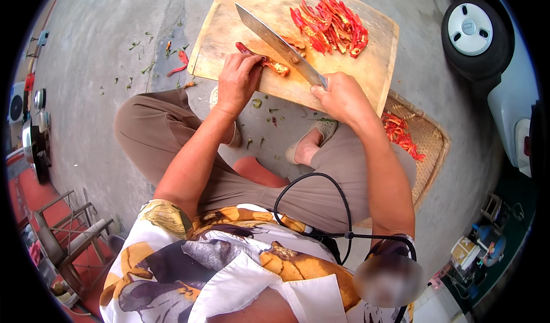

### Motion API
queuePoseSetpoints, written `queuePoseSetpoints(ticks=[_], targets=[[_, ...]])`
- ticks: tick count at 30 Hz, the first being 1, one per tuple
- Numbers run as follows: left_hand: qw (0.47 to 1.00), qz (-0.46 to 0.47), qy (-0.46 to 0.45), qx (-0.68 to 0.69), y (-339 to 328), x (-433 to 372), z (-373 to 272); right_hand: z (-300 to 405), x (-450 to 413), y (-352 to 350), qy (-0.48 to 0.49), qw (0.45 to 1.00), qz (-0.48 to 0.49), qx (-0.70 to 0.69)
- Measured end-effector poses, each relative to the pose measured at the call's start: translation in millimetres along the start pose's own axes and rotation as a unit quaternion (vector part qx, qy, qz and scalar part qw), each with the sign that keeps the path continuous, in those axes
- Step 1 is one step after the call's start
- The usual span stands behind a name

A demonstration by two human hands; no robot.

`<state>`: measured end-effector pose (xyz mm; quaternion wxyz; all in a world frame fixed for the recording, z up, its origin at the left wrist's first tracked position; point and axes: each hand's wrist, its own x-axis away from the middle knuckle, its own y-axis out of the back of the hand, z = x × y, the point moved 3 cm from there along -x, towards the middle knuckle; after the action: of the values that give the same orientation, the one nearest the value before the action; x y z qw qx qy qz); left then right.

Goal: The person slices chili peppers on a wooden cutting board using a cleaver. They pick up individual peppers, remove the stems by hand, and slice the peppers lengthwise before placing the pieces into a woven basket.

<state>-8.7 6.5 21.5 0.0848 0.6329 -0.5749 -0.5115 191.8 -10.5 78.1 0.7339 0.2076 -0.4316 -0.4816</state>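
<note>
My right hand [343, 96] grips the handle of a cleaver-like kitchen knife [279, 44], its broad blade slanting up and left over the wooden cutting board [227, 18]. Under my left hand [241, 76], a dark red chili pepper [276, 66] lies near the board's front edge. My fingers press on it, and its right end is cut open with pale seeds showing. Beyond the blade, at the board's far right, sits a pile of sliced red chili peppers [333, 25]. An orange-red piece [296, 41] is partly hidden behind the blade.
A woven bamboo tray [434, 151] holding cut red chilies [401, 136] is on the floor at right, partly below the board. Green stems and a red chili [179, 64] litter the concrete at left. A vehicle wheel [470, 28] stands far right. A black cord [343, 190] loops across my lap.
</note>
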Motion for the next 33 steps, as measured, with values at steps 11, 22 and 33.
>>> queuePoseSetpoints(ticks=[11, 22, 33], targets=[[1.000, -0.014, -0.006, 0.003, -8, -1, 0, 15, 15, 12, 0.028, 0.999, -0.009, -0.026], [1.000, -0.013, -0.010, 0.008, -10, -3, -1, 8, 9, 1, 0.011, 1.000, 0.011, 0.021], [1.000, 0.002, -0.002, 0.007, -9, -4, -5, 31, -5, -7, -0.017, 0.998, 0.015, 0.057]])
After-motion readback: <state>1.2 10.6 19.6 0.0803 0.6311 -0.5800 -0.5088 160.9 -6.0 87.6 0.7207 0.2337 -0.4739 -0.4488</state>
